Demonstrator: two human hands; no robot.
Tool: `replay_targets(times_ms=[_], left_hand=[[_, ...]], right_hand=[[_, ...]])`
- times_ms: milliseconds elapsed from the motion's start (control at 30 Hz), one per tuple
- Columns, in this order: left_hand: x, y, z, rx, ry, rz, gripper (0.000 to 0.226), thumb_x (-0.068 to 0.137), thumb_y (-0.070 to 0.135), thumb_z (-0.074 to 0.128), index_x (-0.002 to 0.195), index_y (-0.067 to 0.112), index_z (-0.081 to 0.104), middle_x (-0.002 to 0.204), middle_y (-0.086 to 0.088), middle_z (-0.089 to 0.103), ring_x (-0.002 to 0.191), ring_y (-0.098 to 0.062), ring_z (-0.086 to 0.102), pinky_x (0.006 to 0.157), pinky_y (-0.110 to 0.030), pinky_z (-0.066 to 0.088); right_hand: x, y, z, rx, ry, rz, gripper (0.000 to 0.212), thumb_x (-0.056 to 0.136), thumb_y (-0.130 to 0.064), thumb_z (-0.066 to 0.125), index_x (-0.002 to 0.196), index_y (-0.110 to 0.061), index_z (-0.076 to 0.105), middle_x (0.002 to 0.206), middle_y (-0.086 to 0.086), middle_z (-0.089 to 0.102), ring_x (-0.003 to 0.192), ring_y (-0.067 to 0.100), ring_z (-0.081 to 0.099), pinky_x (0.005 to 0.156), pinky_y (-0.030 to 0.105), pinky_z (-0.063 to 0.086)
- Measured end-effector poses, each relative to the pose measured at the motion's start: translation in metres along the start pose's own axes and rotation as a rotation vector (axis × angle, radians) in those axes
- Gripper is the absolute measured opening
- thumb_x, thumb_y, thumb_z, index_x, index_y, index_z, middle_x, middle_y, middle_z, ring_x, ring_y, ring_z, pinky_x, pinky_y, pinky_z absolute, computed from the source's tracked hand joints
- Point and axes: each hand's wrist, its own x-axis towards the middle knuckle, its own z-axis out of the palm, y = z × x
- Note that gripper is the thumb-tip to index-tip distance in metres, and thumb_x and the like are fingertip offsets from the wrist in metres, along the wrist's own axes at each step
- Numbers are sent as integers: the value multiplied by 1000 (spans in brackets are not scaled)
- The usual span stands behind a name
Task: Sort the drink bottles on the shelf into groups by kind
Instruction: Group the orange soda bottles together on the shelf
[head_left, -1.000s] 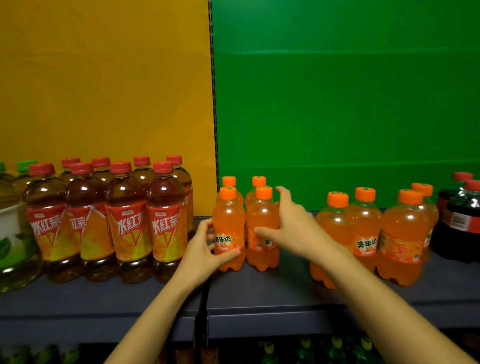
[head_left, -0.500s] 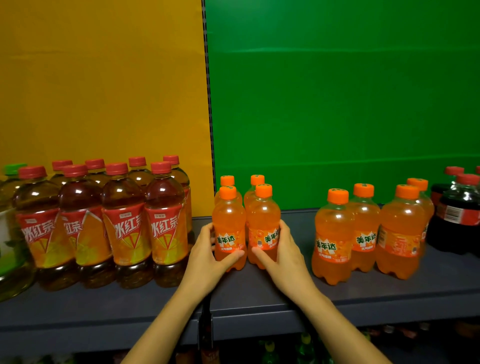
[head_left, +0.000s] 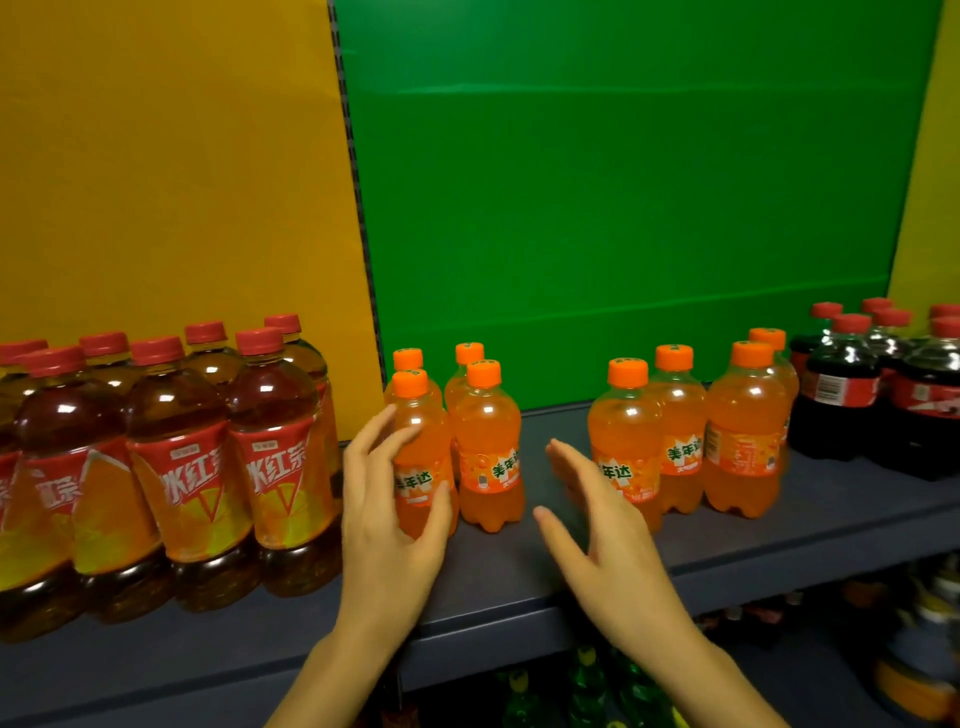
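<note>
A cluster of several small orange soda bottles (head_left: 485, 441) stands mid-shelf. A second cluster of orange soda bottles (head_left: 737, 436) stands further right. Several big iced red tea bottles (head_left: 176, 467) with red caps fill the left. Dark cola bottles (head_left: 841, 395) with red caps stand at the far right. My left hand (head_left: 389, 514) is open, its fingers spread beside the front left orange bottle (head_left: 415, 452). My right hand (head_left: 602, 530) is open with straight fingers, hovering in the gap between the two orange clusters and holding nothing.
The dark grey shelf board (head_left: 519, 597) runs across the view, with a yellow back panel on the left and a green one behind the orange bottles. Green and other bottles (head_left: 587, 691) show on the lower shelf below the front edge.
Both hands have let go of the two front orange bottles and drawn back. My right hand has shifted right into the gap. The view has moved closer and to the right.
</note>
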Motion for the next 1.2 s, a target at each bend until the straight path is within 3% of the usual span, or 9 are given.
replay_targets(times_ms=[100, 233, 367, 500, 667, 800, 900, 1100, 1200], left_hand=[[4, 22, 19, -135, -51, 41, 34, 80, 21, 60, 113, 20, 50, 119, 6, 49, 117, -3, 47, 96, -21, 42], [-1, 45, 61, -218, -394, -104, 58, 79, 26, 70, 126, 30, 35, 124, 15, 43, 118, 4, 43, 97, -13, 38], [-3, 45, 102, -283, -592, -293, 82, 76, 33, 73, 139, 27, 23, 141, 13, 34, 130, 1, 33, 108, -21, 30], [-1, 43, 119, -348, -656, -379, 62, 80, 24, 70, 120, 46, 28, 121, 28, 45, 108, 20, 46, 91, -5, 37], [-5, 47, 129, -283, -570, -392, 55, 81, 27, 68, 116, 47, 30, 119, 29, 46, 112, 10, 48, 94, -12, 40], [-3, 42, 140, -189, -449, -417, 60, 74, 36, 70, 122, 37, 33, 125, 10, 51, 119, -7, 49, 103, -32, 42], [1, 39, 150, -82, -369, -442, 63, 75, 30, 73, 126, 23, 37, 127, 0, 52, 118, -14, 50, 101, -35, 42], [10, 37, 172, 36, -247, -501, 66, 80, 15, 70, 131, 7, 29, 128, -7, 51, 119, -21, 51, 91, -23, 38], [16, 34, 181, 86, -209, -533, 62, 80, 14, 70, 126, 5, 30, 128, -12, 52, 118, -25, 52, 92, -29, 41]], right_hand=[[-7, 11, -30, 53, 207, -23, 39, 90, -9, 55, 119, -33, 47, 117, -19, 56, 109, -8, 53, 92, 8, 41], [-3, 39, -63, -28, 384, 41, 36, 90, -7, 54, 118, -26, 46, 112, -16, 51, 105, -2, 53, 89, 14, 42], [2, 65, -77, -108, 289, 133, 48, 90, -11, 54, 134, -17, 38, 126, -7, 48, 120, 15, 49, 100, 31, 41], [2, 74, -79, -158, 146, 157, 63, 93, -21, 51, 146, -20, 19, 147, -5, 35, 134, 11, 36, 110, 36, 34], [8, 81, -75, -152, 70, 119, 67, 95, -21, 46, 147, -20, 3, 155, -7, 11, 142, 6, 11, 110, 15, 10], [20, 86, -67, -77, 66, 118, 65, 96, -13, 41, 147, -17, 0, 157, -1, 5, 144, 10, 6, 107, 12, 5], [32, 90, -58, -2, 66, 153, 69, 95, -7, 42, 147, -12, -4, 157, 4, 4, 145, 16, 6, 112, 19, 8], [63, 101, -45, 88, 102, 289, 75, 92, -2, 46, 146, -4, -5, 155, 15, 11, 145, 26, 7, 118, 36, 9], [76, 104, -39, 74, 100, 355, 77, 91, -4, 49, 147, -4, -3, 154, 17, 14, 143, 30, 13, 117, 41, 15]])
